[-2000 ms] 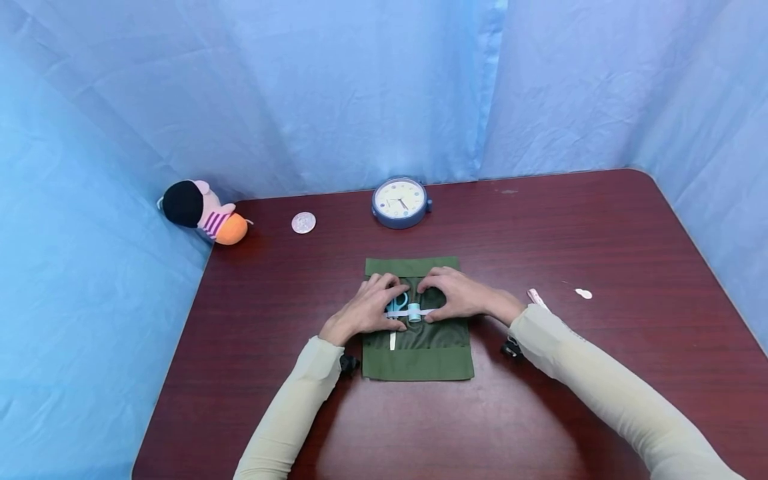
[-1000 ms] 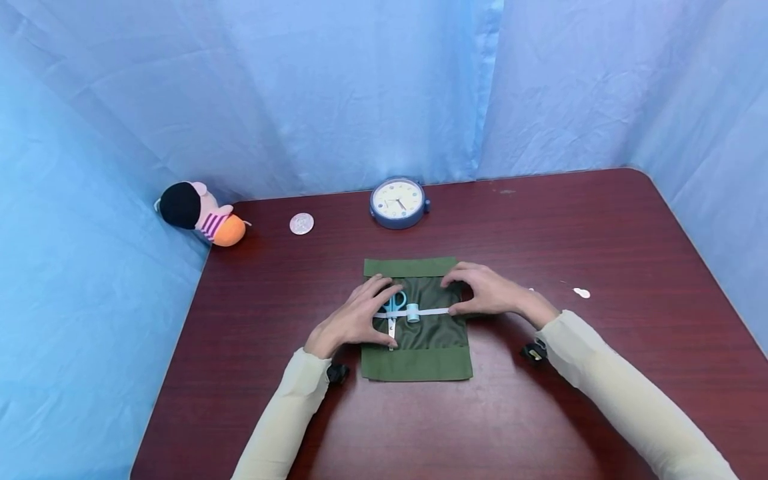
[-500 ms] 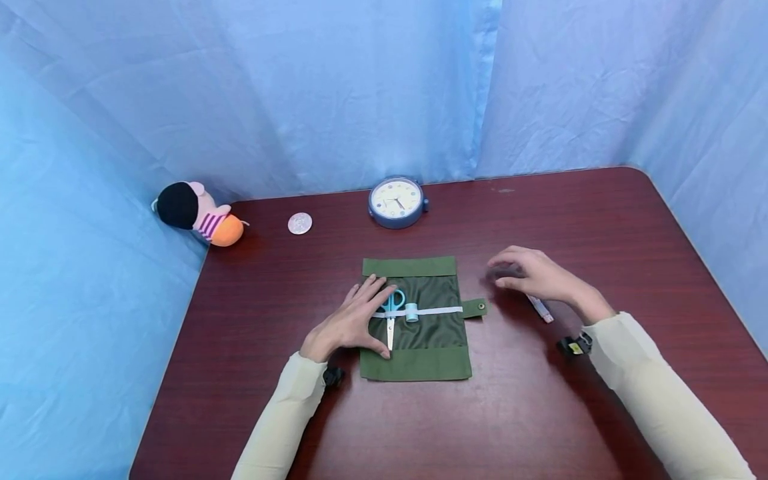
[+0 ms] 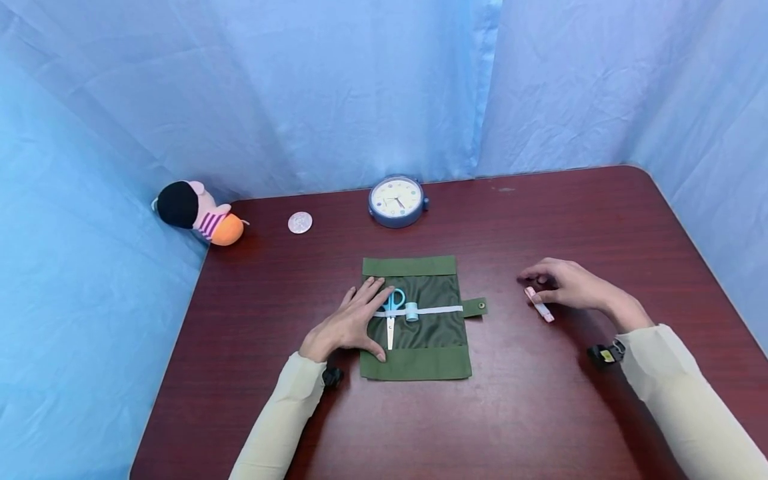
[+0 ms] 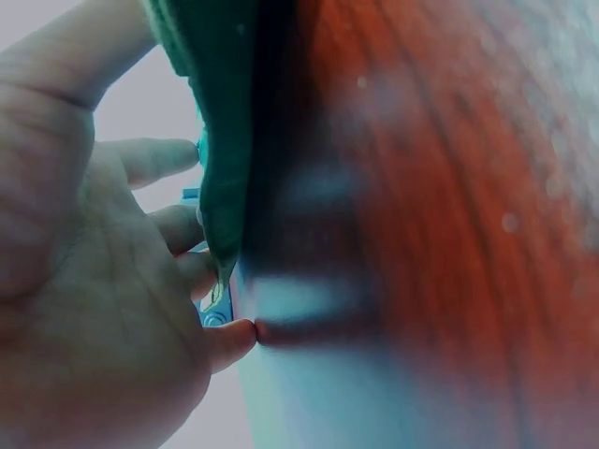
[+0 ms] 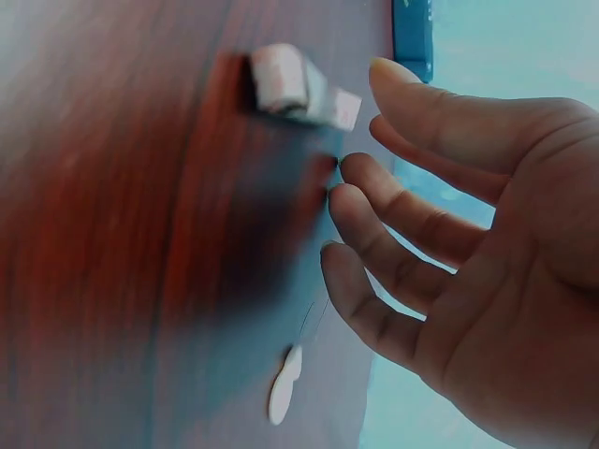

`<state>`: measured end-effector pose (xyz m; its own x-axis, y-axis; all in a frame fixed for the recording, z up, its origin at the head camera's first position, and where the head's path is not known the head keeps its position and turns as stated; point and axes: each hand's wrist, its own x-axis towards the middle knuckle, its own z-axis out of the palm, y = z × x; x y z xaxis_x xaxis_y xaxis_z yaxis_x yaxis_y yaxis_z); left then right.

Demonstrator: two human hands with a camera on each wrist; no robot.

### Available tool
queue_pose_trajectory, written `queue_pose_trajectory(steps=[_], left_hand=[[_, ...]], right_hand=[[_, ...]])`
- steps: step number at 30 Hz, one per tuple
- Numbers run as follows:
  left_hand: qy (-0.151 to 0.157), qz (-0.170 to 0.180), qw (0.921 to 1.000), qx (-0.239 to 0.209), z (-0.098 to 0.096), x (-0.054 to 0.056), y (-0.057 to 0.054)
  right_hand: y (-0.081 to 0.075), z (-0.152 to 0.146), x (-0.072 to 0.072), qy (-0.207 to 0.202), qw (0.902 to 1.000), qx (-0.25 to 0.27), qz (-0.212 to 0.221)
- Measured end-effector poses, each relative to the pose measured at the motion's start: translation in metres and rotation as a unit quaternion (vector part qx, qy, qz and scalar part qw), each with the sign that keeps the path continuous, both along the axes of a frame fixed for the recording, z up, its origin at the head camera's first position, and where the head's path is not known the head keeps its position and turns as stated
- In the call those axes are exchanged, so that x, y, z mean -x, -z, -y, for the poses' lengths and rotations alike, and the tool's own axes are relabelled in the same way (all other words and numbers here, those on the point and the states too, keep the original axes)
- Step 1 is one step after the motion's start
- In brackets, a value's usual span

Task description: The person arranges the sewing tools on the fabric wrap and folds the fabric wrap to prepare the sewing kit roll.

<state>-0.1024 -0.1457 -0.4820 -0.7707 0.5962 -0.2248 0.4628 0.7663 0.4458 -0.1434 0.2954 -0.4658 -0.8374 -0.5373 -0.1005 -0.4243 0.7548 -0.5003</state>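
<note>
A dark green fabric sewing kit (image 4: 414,363) lies unfolded, its snap tab (image 4: 475,307) out to the right. Under its white elastic band (image 4: 441,310) sit blue-handled scissors (image 4: 391,333) and a pale blue thread spool (image 4: 411,312). My left hand (image 4: 351,320) rests on the kit's left edge, fingers spread; the left wrist view shows its fingertips at the fabric (image 5: 225,159). To the right, my right hand (image 4: 576,285) hovers with loosely bent fingers beside a small pink-and-white strip-like bundle (image 4: 543,312). Thumb and fingers stand apart from this bundle (image 6: 281,79) in the right wrist view.
A flat pale needle threader (image 6: 284,385) with a fine wire lies beyond my right hand. At the back stand a blue clock (image 4: 396,202) and, farther left, a round pale disc (image 4: 300,223). A plush toy (image 4: 201,213) sits at the table's left back corner. Blue curtains (image 4: 360,87) surround the table.
My right hand has let go of the elastic band and moved right, off the kit, to the pink-and-white bundle. The snap tab is uncovered. My left hand has slid slightly left, its fingers spreading.
</note>
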Motion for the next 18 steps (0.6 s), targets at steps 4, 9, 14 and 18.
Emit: queue_pose_trajectory(steps=[4, 9, 14, 18], left_hand=[[-0.001, 0.003, 1.0, 0.003, 0.0, 0.0, 0.0], [-0.001, 0.005, 1.0, 0.007, 0.0, 0.0, 0.0], [0.0, 0.0, 1.0, 0.006, 0.0, 0.0, 0.0], [0.0, 0.001, 1.0, 0.005, 0.001, 0.001, 0.001]], right_hand=[[0.003, -0.006, -0.001, 0.003, 1.0, 0.002, 0.003], [0.006, -0.01, -0.004, 0.004, 0.9999, 0.007, 0.007], [0.008, -0.012, -0.006, 0.0, 1.0, 0.0, 0.001], [0.01, -0.012, -0.007, 0.001, 1.0, 0.007, 0.0]])
